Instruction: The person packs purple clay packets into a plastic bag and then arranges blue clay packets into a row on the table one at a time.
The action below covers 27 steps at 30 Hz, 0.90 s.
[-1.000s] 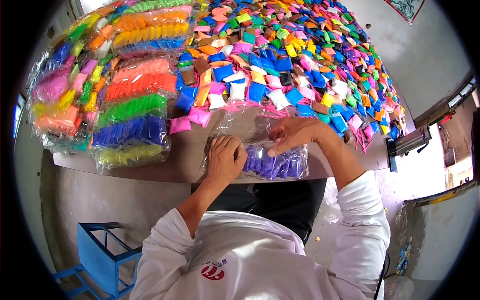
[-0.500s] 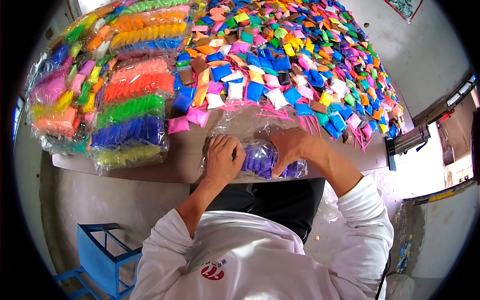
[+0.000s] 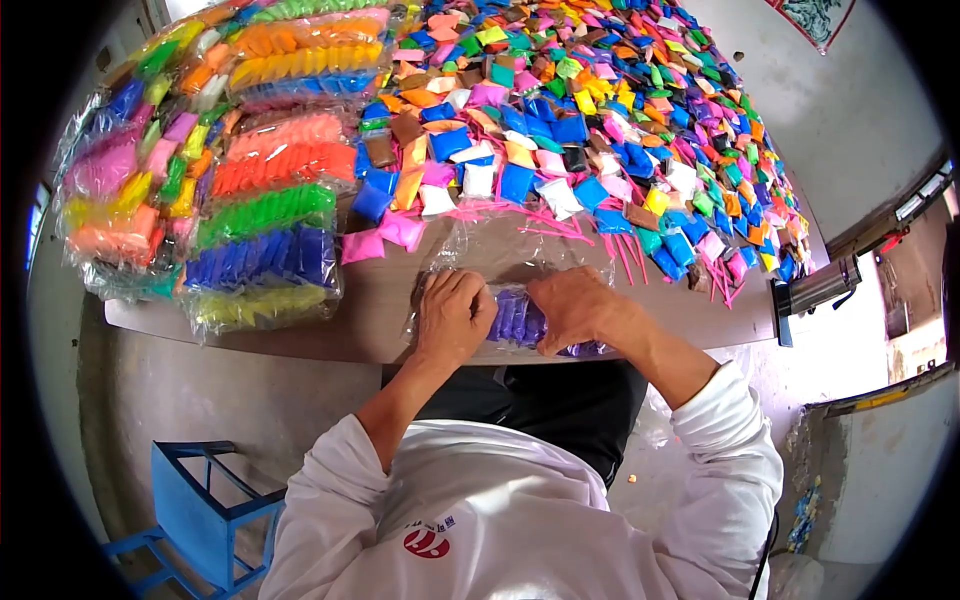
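Observation:
A clear plastic bag point(image 3: 450, 250) lies at the table's near edge, holding a row of purple packets point(image 3: 517, 318). My left hand point(image 3: 455, 315) is curled closed on the left side of the bag, beside the packets. From the right, my right hand point(image 3: 582, 308) reaches over the row, thumb toward me and fingers on the far side, gripping the purple packets. Its palm and fingers hide part of the row. Two pink packets point(image 3: 402, 231) lie just beyond the bag.
Bagged rows of coloured packets point(image 3: 265, 260) are stacked on the left of the table point(image 3: 375, 325). A large heap of loose coloured packets point(image 3: 600, 130) covers the far side, with pink sticks point(image 3: 630, 255) along its near edge. A blue stool point(image 3: 195, 510) stands on the floor at left.
My right hand has shifted slightly left along the purple row, and its thumb has drawn closer to its fingers. My left hand stays in nearly the same place on the bag.

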### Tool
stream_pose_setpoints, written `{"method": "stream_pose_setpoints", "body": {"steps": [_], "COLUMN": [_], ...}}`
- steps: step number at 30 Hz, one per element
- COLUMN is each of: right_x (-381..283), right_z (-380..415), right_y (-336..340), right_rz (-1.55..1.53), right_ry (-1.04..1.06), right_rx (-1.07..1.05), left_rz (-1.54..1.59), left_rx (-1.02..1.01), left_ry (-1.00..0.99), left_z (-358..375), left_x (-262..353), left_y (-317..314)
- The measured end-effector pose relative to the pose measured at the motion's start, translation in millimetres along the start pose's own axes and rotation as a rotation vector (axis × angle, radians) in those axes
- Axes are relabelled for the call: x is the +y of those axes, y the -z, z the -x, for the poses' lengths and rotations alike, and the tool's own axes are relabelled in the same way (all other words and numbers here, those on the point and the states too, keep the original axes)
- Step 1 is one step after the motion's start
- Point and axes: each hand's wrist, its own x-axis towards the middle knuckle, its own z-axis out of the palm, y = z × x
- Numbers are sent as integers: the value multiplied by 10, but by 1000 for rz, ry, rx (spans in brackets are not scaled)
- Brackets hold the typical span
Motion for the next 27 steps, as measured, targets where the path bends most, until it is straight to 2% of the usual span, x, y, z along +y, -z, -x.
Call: {"method": "stream_pose_setpoints", "body": {"steps": [2, 4, 5, 7, 8, 10, 14, 15, 16, 17, 19, 20, 22, 26, 27], "right_x": [25, 87, 104, 107, 118, 75, 63, 48, 41, 65, 80, 92, 44, 83, 123], "right_z": [0, -2, -47, -123, -153, -179, -198, -165, -142, -172, -260, -286, -234, -48, 43], "right_y": [17, -90, -147, -207, -205, -122, -147, -171, -195, -221, -239, -231, -84, 58, 143], "right_rz": [-23, -136, -139, -256, -256, -195, -175, -242, -311, -314, -241, -244, -289, -299, -258], "right_ry": [4, 39, 39, 399, 399, 254, 291, 324, 354, 351, 341, 339, 281, 295, 224], "right_rx": [-37, 319, 318, 510, 510, 158, 234, 343, 449, 450, 290, 290, 109, 113, 131], "left_rz": [16, 14, 14, 40, 66, 95, 132, 129, 124, 120, 146, 172, 142, 79, 81], "left_rx": [4, -7, -17, 0, 20, 10, -37, -37, -113, -188, -230, -265, -275, -327, -328], "left_ry": [17, 29, 38, 41, 44, 49, 90, 88, 133, 177, 176, 175, 161, 164, 166], "left_z": [5, 4, 4, -1, -3, 13, -23, -47, -66, -94, -152, -176, -224, -227, -195], "left_x": [-10, 0, 6, 5, 5, 16, 1, 5, 10, 28, 83, 113, 181, 182, 170], "left_y": [-6, 18, 24, 15, 10, 18, 61, 87, 122, 149, 204, 226, 238, 162, 129]}}
